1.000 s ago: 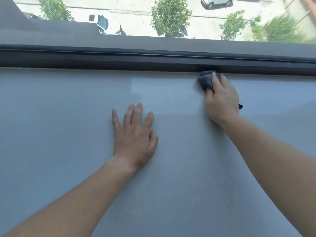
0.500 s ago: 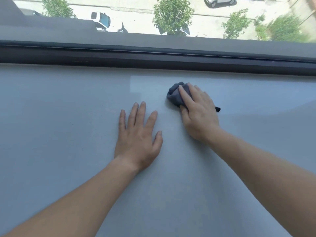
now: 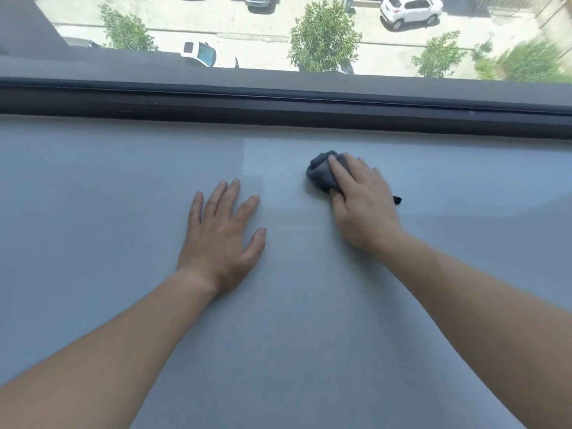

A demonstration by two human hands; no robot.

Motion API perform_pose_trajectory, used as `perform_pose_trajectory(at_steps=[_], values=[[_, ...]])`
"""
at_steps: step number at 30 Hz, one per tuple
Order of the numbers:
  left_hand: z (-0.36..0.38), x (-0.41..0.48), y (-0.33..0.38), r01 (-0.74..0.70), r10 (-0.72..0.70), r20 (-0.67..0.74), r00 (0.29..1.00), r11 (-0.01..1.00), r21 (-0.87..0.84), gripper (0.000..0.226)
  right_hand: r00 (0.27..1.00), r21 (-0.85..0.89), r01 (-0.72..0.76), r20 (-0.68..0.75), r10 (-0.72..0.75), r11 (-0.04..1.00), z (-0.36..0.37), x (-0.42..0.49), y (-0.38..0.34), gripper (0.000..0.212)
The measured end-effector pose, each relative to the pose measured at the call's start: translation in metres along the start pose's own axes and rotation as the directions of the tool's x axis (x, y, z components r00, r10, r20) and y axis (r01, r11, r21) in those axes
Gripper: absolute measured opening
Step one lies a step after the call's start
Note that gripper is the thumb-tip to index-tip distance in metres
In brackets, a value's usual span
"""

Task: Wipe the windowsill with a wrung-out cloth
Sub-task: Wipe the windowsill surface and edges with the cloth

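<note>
head view, the only one supplied: the right hand (image 3: 360, 201) lies palm down over a bunched dark grey cloth (image 3: 322, 173), fingers (image 3: 339, 168) laid together across the top and pressing it flat onto the pale grey windowsill (image 3: 309, 335); a small dark corner of the cloth pokes out past the far side of the hand. the cloth sits toward the back of the sill, near but clear of the dark window frame track (image 3: 278, 113), and to the right of a faintly lighter rectangular patch on the surface. the left hand (image 3: 221, 236) rests flat on the sill with fingers spread, holding nothing, well apart from the cloth; it appears to serve as a brace. judged handling: the cloth is soft, light and limp, likely to bunch or roll under sideways drag, so it is best held from above with the whole palm and fingers. whether it is damp cannot be told. the sill looks smooth and hard, so the cloth should slide readily.
</note>
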State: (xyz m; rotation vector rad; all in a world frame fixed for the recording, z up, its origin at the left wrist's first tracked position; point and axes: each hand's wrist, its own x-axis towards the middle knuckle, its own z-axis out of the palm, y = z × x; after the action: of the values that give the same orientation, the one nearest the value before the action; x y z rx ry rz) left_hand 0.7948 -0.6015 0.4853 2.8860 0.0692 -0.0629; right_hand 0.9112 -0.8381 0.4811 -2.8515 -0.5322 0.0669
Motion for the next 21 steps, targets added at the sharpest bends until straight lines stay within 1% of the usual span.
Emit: perform_pose_trajectory(at_steps=[1,2,3,4,5,6,8,9,10,11,12,13,14,15,16,18,20,21], values=[[-0.001,0.0,0.0,0.003,-0.003,0.007,1.0,1.0,0.006,0.068,0.992,0.02,-0.118,-0.032,0.118,0.993,-0.002,0.007,0.007,0.062],[-0.002,0.0,0.0,0.009,-0.009,0.016,1.0,1.0,0.015,0.067,0.977,0.035,-0.203,-0.057,0.205,0.979,-0.003,0.006,0.006,0.061],[-0.002,-0.001,0.001,0.015,-0.016,0.026,1.0,0.999,0.034,0.066,0.967,0.042,-0.24,-0.076,0.243,0.97,-0.002,-0.002,-0.003,0.059],[-0.003,-0.001,0.003,0.021,-0.023,0.037,0.999,0.997,0.068,0.065,0.972,0.045,-0.219,-0.074,0.222,0.975,0.001,-0.016,-0.013,0.058],[-0.003,-0.002,0.005,0.026,-0.03,0.037,0.999,0.994,0.11,0.063,0.989,0.046,-0.14,-0.043,0.142,0.989,0.004,-0.036,-0.024,0.059],[-0.004,-0.003,0.007,0.031,-0.035,0.024,0.999,0.989,0.146,0.063,1.0,0.041,-0.018,-0.003,0.019,0.999,0.003,-0.057,-0.033,0.06],[-0.007,-0.011,0.013,0.057,-0.054,-0.023,0.998,0.989,0.139,0.064,0.977,0.03,0.188,0.095,-0.19,0.982,0.0,-0.085,-0.03,0.06],[-0.008,-0.019,0.016,0.066,-0.062,-0.038,0.997,0.993,0.101,0.065,0.966,0.023,0.23,0.116,-0.231,0.973,-0.003,-0.085,-0.018,0.06],[-0.008,-0.03,0.021,0.064,-0.061,-0.05,0.997,0.996,0.061,0.065,0.973,0.003,0.203,0.11,-0.203,0.979,-0.005,-0.079,-0.004,0.06],[-0.007,-0.042,0.027,0.054,-0.053,-0.057,0.997,0.998,0.021,0.065,0.991,-0.015,0.107,0.077,-0.105,0.994,-0.006,-0.068,0.009,0.061],[-0.005,-0.056,0.033,0.045,-0.046,-0.049,0.998,0.999,-0.018,0.064,0.999,-0.017,-0.021,0.029,0.022,1.0,-0.008,-0.058,0.019,0.06],[-0.003,-0.069,0.039,0.043,-0.045,-0.025,0.999,0.998,-0.051,0.065,0.989,-0.007,-0.145,-0.005,0.145,0.989,-0.009,-0.053,0.021,0.058],[0.0,-0.082,0.042,0.051,-0.051,0.001,0.999,0.996,-0.072,0.066,0.975,-0.001,-0.219,-0.029,0.218,0.976,-0.008,-0.054,0.015,0.057],[0.004,-0.091,0.044,0.061,-0.06,0.017,0.998,0.995,-0.081,0.067,0.971,0.001,-0.234,-0.052,0.234,0.972,-0.004,-0.062,0.003,0.056],[0.009,-0.098,0.045,0.065,-0.063,0.023,0.998,0.995,-0.075,0.067,0.981,0.008,-0.188,-0.055,0.188,0.982,0.0,-0.076,-0.011,0.057],[0.014,-0.105,0.043,0.053,-0.052,0.027,0.998,0.998,-0.038,0.066,1.0,0.023,0.013,0.01,-0.013,1.0,0.005,-0.114,-0.032,0.062],[0.015,-0.105,0.041,0.049,-0.048,0.032,0.998,0.999,-0.014,0.064,0.982,0.026,0.169,0.086,-0.171,0.985,0.002,-0.139,-0.033,0.064],[0.015,-0.104,0.041,0.05,-0.05,0.033,0.998,0.999,-0.004,0.064,0.973,0.027,0.207,0.098,-0.208,0.978,-0.001,-0.139,-0.025,0.063]])
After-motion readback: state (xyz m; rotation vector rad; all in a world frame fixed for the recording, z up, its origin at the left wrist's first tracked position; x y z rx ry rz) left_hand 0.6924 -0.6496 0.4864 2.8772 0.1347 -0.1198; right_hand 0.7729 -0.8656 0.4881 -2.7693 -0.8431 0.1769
